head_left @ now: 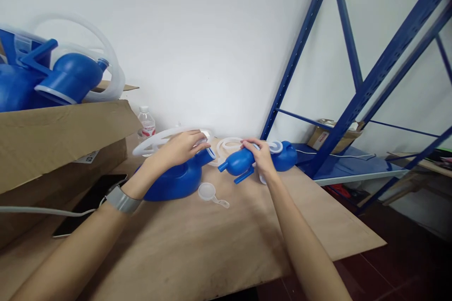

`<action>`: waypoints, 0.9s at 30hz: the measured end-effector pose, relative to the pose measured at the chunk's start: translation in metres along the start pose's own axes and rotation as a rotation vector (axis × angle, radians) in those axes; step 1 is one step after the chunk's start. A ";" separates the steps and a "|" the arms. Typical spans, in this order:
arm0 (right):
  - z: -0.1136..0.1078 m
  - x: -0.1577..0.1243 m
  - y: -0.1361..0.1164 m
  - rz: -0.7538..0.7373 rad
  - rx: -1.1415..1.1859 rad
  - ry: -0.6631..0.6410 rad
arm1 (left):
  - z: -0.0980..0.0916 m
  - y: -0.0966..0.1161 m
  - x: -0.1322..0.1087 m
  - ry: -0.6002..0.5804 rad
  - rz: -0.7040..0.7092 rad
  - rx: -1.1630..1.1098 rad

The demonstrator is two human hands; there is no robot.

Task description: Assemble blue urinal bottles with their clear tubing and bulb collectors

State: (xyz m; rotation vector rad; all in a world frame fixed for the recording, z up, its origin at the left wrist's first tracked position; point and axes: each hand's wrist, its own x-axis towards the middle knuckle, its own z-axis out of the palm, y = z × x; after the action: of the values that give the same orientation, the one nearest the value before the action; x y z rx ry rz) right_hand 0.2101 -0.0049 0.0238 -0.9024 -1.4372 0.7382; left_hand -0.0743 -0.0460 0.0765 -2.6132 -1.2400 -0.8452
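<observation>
My left hand (187, 145) curls its fingers over the neck of a large blue plastic bottle (173, 184), which lies on the wooden table. A clear hose (155, 143) loops behind that wrist. In my right hand (259, 153) is a blue bulb-shaped funnel piece (240, 162) with a narrow spout pointing left and a small handle below; the palm hides its wide end. Just beyond it sits another blue plastic part (286, 156) with a whitish ring against it. Between the hands, a translucent cap with a strap (206, 191) lies flat on the table.
A cardboard box (63, 138) at left holds more blue pieces (76, 75) and coiled hose. Beside it are a water bottle (146, 122) and a dark flat device (88, 202) with a cable. A blue metal rack (353, 108) stands at right, past the edge of the table (226, 249).
</observation>
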 end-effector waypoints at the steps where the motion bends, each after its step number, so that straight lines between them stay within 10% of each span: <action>1: 0.005 -0.006 0.014 0.094 0.073 0.044 | 0.003 -0.004 -0.001 -0.007 0.008 0.051; 8: 0.032 -0.032 0.066 0.391 0.380 0.213 | 0.026 -0.034 -0.012 -0.170 -0.135 0.433; 17: 0.037 -0.036 0.081 0.432 0.346 0.392 | 0.039 0.010 -0.025 -0.289 -0.202 0.424; 27: 0.006 -0.025 0.084 0.354 -0.028 0.166 | 0.018 0.003 -0.020 -0.302 -0.197 0.306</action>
State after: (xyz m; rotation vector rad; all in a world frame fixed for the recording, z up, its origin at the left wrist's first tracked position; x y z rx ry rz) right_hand 0.2118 0.0159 -0.0616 -1.2290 -1.1566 0.8821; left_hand -0.0750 -0.0555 0.0510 -2.4570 -1.5787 -0.2551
